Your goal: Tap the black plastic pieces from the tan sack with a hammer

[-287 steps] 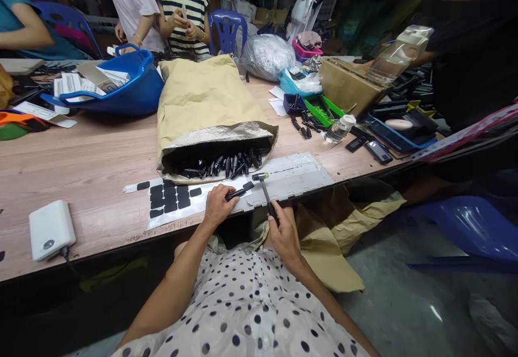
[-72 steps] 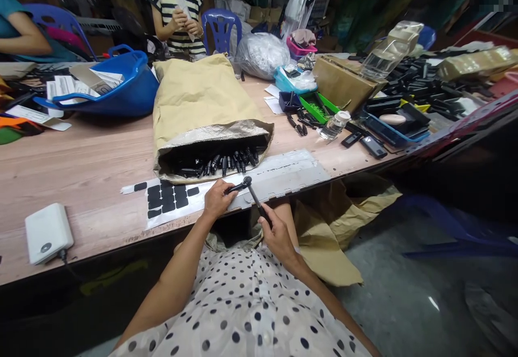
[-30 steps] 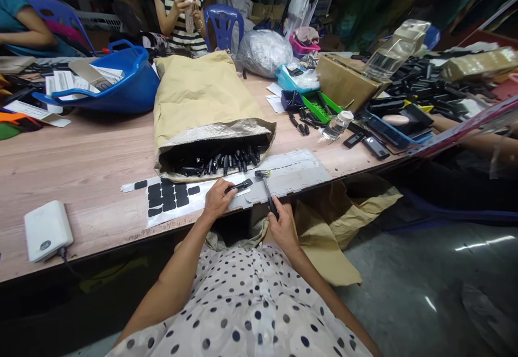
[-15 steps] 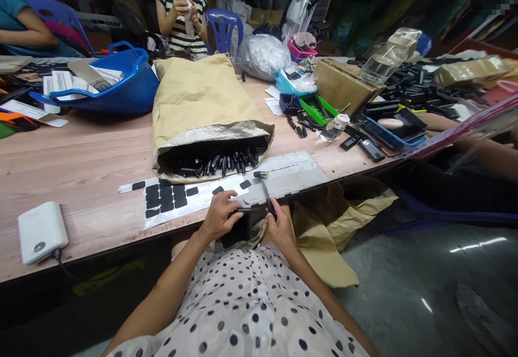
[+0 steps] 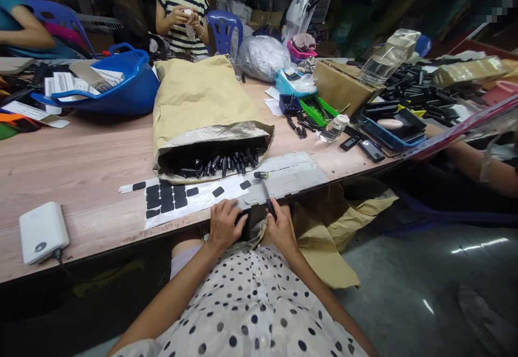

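Note:
My left hand [image 5: 225,224] is at the table's front edge, fingers curled round something dark and partly hidden that I cannot make out. To its right, my right hand [image 5: 280,227] grips the black handle of a small hammer [image 5: 265,187], whose head rests on a grey board [image 5: 297,171]. Just beyond my left hand lies a white sheet [image 5: 206,191] with black rounded patches [image 5: 167,198] on it. Behind the sheet, a large brown paper sack [image 5: 198,95] lies with its mouth towards me, showing many black pen-like parts [image 5: 229,164] inside.
A white power bank [image 5: 43,233] with a cable lies at the left. Farther back are a blue basin [image 5: 133,84] and a green tray [image 5: 318,110]. Clear bottles [image 5: 334,128] and black parts fill the right. A person in stripes [image 5: 182,17] handles a bottle; another's arm shows at right.
My left hand has drawn back and down towards the table edge, and the black pen-like piece it held no longer shows clearly. My right hand and the hammer stay put.

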Demonstrator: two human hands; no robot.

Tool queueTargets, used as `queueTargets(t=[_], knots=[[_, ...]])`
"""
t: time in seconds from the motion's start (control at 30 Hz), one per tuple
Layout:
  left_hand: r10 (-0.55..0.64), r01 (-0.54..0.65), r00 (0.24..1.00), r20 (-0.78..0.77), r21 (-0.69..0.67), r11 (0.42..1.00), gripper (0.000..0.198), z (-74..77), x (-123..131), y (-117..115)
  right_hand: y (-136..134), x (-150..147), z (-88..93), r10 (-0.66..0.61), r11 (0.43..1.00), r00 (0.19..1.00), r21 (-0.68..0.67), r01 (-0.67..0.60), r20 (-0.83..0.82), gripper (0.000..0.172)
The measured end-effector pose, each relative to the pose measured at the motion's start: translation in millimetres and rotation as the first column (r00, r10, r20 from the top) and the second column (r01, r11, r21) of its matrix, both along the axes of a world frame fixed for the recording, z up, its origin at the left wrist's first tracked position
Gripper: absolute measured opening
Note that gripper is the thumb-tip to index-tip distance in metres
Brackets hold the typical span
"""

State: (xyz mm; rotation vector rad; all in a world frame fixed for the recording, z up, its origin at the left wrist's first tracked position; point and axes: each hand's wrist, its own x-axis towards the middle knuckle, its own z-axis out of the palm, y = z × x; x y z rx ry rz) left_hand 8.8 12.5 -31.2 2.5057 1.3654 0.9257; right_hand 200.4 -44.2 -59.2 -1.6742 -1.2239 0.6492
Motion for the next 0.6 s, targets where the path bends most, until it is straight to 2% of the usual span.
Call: queueTargets(t=[0.1, 0.2, 0.3, 0.37, 0.47, 0.53, 0.6], knots=[[0.233, -0.218, 0.967, 0.104, -0.132, 0.967, 0.019, 17.0, 7, 36, 0, 0, 2.2, -0.004, 1.000, 1.000, -0.027, 0.004, -0.024, 0.058], [0.467, -0.425, 0.879, 0.090, -0.293, 0.856, 0.028, 32.4, 13, 76, 1, 0, 3.8, -0.008, 0.999, 0.999, -0.039, 0.006, -0.035, 0.058], [0.572, -0.528, 0.820, -0.008, -0.394, 0.752, 0.034, 42.4, 18, 103, 1, -1, 3.8, -0.014, 1.000, 0.999, -0.027, 0.013, -0.047, 0.058], [0.591, -0.552, 0.806, -0.047, -0.420, 0.720, 0.029, 45.2, 19, 110, 2, -2, 3.5, -0.022, 1.000, 0.998, -0.019, 0.021, -0.059, 0.057], [0.587, -0.546, 0.809, -0.033, -0.410, 0.730, 0.021, 44.2, 17, 106, 2, -3, 3.7, -0.028, 0.999, 0.997, -0.025, 0.026, -0.067, 0.058], [0.537, -0.498, 0.843, 0.004, -0.368, 0.785, 0.019, 41.2, 12, 97, 2, -2, 4.6, -0.026, 0.999, 0.997, -0.032, 0.024, -0.068, 0.058], [0.423, -0.397, 0.906, 0.018, -0.316, 0.862, 0.018, 37.3, 5, 84, 1, -2, 6.0, -0.026, 0.999, 0.997, -0.033, 0.024, -0.073, 0.057]])
